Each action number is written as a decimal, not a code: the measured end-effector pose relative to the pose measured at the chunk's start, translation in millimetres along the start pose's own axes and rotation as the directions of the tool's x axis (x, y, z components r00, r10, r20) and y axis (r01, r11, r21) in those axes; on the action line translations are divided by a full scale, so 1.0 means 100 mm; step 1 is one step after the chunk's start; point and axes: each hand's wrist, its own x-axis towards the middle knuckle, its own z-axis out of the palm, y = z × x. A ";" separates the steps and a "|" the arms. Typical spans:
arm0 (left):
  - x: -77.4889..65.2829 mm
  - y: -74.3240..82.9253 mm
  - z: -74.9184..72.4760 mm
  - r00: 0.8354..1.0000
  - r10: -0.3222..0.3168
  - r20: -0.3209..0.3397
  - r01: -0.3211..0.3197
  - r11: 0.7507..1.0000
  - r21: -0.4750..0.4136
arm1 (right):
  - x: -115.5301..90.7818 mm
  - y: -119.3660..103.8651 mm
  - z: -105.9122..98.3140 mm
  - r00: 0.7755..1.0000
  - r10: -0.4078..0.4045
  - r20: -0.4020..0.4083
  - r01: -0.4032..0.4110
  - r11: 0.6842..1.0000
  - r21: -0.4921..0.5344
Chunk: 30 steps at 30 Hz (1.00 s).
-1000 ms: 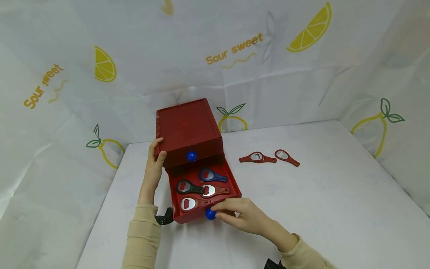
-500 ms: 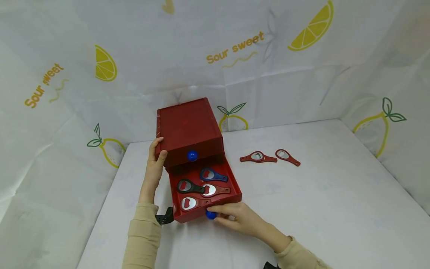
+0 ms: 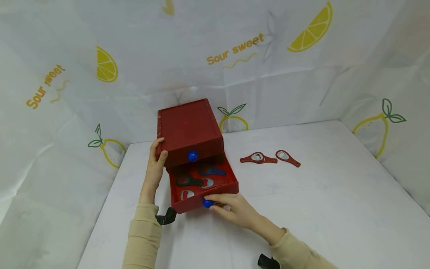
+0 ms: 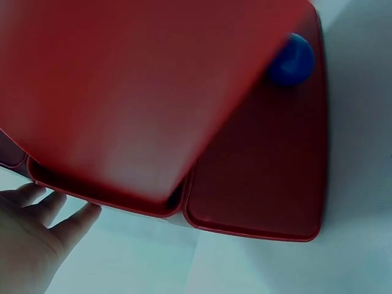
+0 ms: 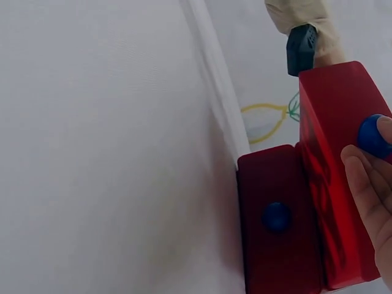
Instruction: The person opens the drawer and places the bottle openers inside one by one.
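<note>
A red two-drawer box (image 3: 186,123) stands on the table. Its lower drawer (image 3: 195,202) is pulled partly out, with several bottle openers (image 3: 188,180) in black, blue and red inside; the front wall partly hides them. My right hand (image 3: 236,211) pinches the blue ball-shaped knob (image 3: 207,203) of that drawer, also seen in the right wrist view. Along the box's left side lies my left hand (image 3: 153,173), thumb near the front corner. In the left wrist view its fingertips (image 4: 86,214) touch the box's side with the fingers fairly straight.
The upper drawer, with its own blue knob (image 3: 192,156), is closed. Right of the box lie red bottle openers: two overlapping ones (image 3: 258,158) and a single one (image 3: 287,158). A lemon-printed white sheet (image 3: 302,82) rises behind the white table (image 3: 302,209).
The right hand has moved away from me with the knob, and the lower drawer has slid a little further into the box. The left hand has stayed against the box.
</note>
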 end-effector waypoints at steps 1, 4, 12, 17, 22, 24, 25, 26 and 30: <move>0.00 0.00 0.00 1.000 -0.001 0.001 0.001 1.000 0.001 | 0.03 0.00 0.00 1.000 0.010 0.000 -0.010 1.000 0.001; 0.00 0.01 0.00 1.000 0.000 0.005 0.000 1.000 0.001 | 0.10 0.00 -0.01 0.999 0.039 -0.002 -0.039 0.999 0.004; 0.00 0.00 -0.01 1.000 -0.003 0.002 0.003 1.000 0.009 | 0.31 0.00 -0.01 0.986 0.161 0.034 -0.161 0.987 0.010; 0.00 -0.02 -0.01 1.000 0.002 0.002 -0.002 1.000 0.018 | 0.39 0.09 0.01 0.967 0.250 0.043 -0.251 0.968 0.010; 0.00 -0.03 -0.01 1.000 0.006 -0.007 -0.006 1.000 0.017 | 0.42 0.17 0.05 0.956 0.286 0.057 -0.286 0.958 -0.004; 0.00 -0.03 -0.01 1.000 0.005 -0.008 -0.005 1.000 0.015 | 0.44 0.19 0.06 0.954 0.295 0.056 -0.295 0.955 -0.003; 0.01 -0.04 -0.01 1.000 0.006 -0.009 -0.006 1.000 0.014 | 0.45 0.20 0.06 0.952 0.301 0.055 -0.302 0.953 -0.001; 0.01 -0.03 -0.01 1.000 0.007 -0.010 -0.007 1.000 0.014 | 0.46 0.22 0.07 0.951 0.306 0.053 -0.307 0.952 0.005; 0.02 -0.03 0.00 1.000 0.009 -0.012 -0.009 1.000 0.020 | 0.53 0.29 0.09 0.938 0.344 0.035 -0.345 0.938 0.034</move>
